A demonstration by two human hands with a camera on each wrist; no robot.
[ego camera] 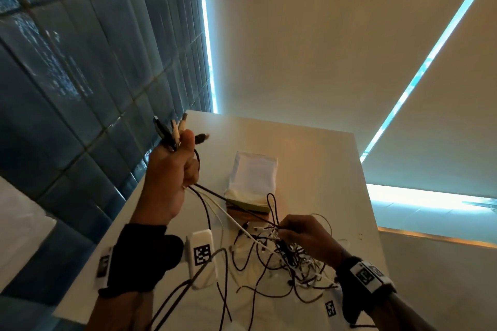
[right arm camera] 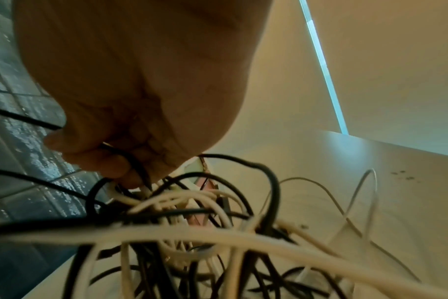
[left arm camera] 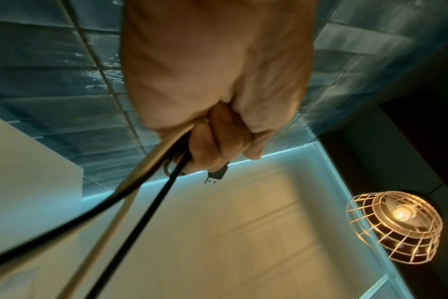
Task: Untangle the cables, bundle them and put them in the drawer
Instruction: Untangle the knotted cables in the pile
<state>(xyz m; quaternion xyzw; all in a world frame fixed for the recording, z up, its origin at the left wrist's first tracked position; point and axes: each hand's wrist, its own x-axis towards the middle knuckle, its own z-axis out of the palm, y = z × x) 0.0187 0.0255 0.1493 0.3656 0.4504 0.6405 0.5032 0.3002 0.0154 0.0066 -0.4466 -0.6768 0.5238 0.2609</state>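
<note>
Cable tangle (ego camera: pixel 290 255) on white tabletop (ego camera: pixel 322 158), lower centre of head view. Right hand (ego camera: pixel 306 239) directly over knot, fingers pinching black strand. Taut strands run up-left to left hand (ego camera: pixel 172 169), fisted round plug ends (ego camera: pixel 174 129). Right hand nearer knot.
</note>
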